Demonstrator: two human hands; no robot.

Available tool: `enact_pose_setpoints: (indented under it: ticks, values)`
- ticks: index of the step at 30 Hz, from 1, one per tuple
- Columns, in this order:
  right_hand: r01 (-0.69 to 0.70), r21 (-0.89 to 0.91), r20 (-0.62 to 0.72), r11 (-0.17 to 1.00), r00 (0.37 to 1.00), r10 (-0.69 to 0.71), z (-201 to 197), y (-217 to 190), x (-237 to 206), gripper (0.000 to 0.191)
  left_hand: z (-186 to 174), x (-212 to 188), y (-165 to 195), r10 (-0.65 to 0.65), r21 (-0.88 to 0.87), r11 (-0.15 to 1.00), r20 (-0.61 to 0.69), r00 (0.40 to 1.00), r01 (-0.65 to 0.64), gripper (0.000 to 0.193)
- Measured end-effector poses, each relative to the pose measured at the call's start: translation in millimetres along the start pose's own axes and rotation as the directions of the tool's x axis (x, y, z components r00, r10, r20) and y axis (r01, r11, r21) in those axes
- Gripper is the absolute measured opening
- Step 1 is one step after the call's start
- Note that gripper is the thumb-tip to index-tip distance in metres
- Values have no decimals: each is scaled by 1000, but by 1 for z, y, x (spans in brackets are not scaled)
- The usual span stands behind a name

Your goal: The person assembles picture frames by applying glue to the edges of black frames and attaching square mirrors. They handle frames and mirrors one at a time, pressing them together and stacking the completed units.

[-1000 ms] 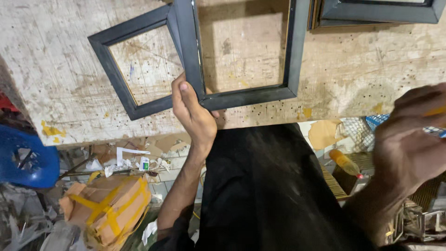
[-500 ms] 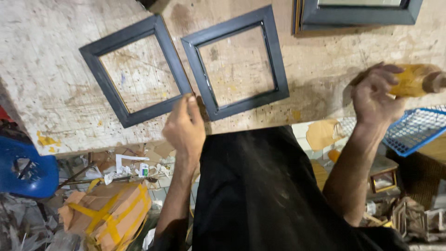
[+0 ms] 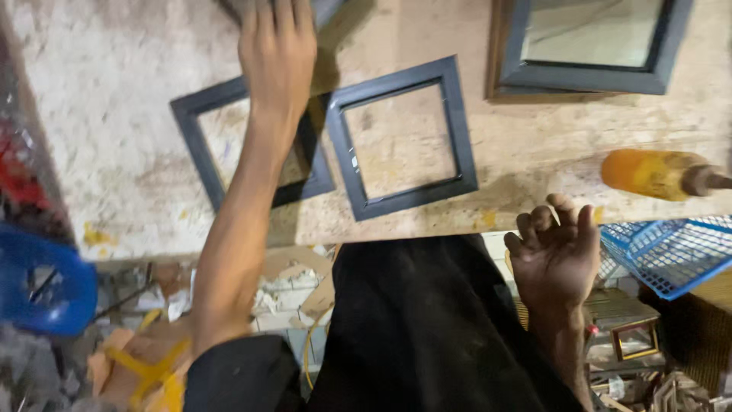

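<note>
Worn, paint-flecked wood formed the workbench across the upper frame. Two square dark frames lay flat on it, both tilted slightly off the bench edge: the left frame at centre left and the right frame at centre, close beside each other. The left hand was stretched to the top edge, palm down, over a dark object that could not be made out. The right hand was held empty at lower right, fingers loosely curled. An orange bottle lay sideways at right, nozzle pointing right.
</note>
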State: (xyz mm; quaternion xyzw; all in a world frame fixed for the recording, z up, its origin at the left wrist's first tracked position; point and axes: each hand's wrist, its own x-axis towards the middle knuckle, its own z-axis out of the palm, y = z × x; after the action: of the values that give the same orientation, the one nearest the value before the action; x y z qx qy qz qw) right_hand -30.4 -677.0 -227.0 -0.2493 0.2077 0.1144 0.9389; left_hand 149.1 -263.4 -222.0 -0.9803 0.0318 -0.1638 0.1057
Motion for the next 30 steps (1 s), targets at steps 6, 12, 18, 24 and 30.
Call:
enact_pose_setpoints:
  ticks: [6, 12, 18, 24, 30]
  values:
    - [118, -559, 280, 821, 959, 53, 58, 1, 27, 57, -61, -93, 40, 268, -20, 952, -434, 860, -307, 21]
    - [47, -931, 38, 361, 999, -31, 95, 15, 45, 58, -73, -158, 118, 297, -270, 873, -367, 882, -407, 37]
    - [219, -912, 181, 347, 973, -141, 80, 19, 51, 67, -38, -201, 84, -148, -492, 849, 126, 981, 192, 48]
    - [301, -948, 310, -104, 947, -87, 66, 54, 91, 67, -18, -190, 73, -89, -531, 817, 268, 959, 224, 61]
    - [287, -958, 287, 2, 957, -48, 69, 66, 99, 68, -18, -189, 73, -90, -527, 810, 323, 942, 258, 62]
